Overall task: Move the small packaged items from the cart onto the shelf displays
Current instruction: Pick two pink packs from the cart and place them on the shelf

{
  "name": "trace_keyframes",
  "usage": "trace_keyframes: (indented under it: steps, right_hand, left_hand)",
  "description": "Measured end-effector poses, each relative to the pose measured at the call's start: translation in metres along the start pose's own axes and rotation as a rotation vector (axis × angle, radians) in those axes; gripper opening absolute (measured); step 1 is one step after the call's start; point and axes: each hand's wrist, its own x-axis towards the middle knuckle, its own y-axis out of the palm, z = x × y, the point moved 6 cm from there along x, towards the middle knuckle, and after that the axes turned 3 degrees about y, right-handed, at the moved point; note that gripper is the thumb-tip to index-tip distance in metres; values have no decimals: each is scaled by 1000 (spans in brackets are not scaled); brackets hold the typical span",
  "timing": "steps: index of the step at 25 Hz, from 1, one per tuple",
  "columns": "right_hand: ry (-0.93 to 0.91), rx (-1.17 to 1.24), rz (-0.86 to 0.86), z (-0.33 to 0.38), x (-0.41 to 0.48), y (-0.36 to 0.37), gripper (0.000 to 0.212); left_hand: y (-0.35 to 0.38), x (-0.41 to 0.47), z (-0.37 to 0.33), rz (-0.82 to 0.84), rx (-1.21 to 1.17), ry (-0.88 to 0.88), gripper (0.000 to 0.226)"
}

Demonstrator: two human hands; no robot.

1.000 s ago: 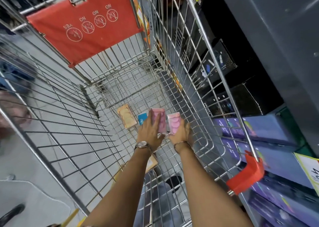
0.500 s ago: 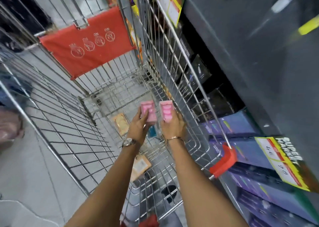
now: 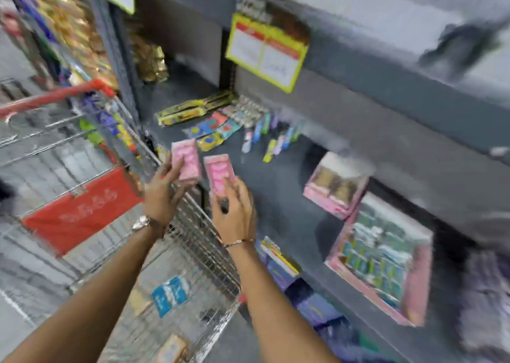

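My left hand [image 3: 161, 194] grips a small pink packet [image 3: 185, 158] and my right hand [image 3: 234, 213] grips a second pink packet [image 3: 219, 173]. Both packets are held upright side by side above the right rim of the wire cart [image 3: 204, 241], at the front edge of the dark shelf [image 3: 276, 186]. A blue packet [image 3: 171, 295] and a tan packet [image 3: 172, 349] lie on the cart's floor below my arms. The picture is blurred by motion.
Small colourful packets [image 3: 218, 128] and thin tubes [image 3: 271, 144] lie at the back of the shelf. Two pink display boxes [image 3: 335, 186] [image 3: 383, 257] stand on it to the right. A yellow price tag [image 3: 266, 52] hangs from the shelf above. Purple boxes [image 3: 311, 304] fill the lower shelf.
Both hands have lifted the two pink packets out of the cart and swung them right, toward the shelf. My view has turned from the cart's inside to the shelf.
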Motion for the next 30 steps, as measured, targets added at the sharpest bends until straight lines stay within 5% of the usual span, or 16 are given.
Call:
trace_keyframes:
  steps: [5,10,17,22,26,30]
  right_hand:
    - [140,-263,-314,-71,26,-117,38]
    - [606,-485,-104,-162,30,-159,43]
    - [555,-612,70,-191,45,-145,50]
    - [406,-655,154,-191,37,-136,46]
    - [411,-739,306,-200,40,-130,63]
    - [517,-743,365,-202,47,-129,68]
  left_hand:
    - [89,24,-147,213,-235,225,49]
    - [185,6,-207,609,-314,276,47]
    - [240,22,-202,617,115,370,50]
    - [243,1,-204,674,284,728,57]
    - [256,5,-199,721,465,736,61]
    - [249,8,-206,718,405,715,59]
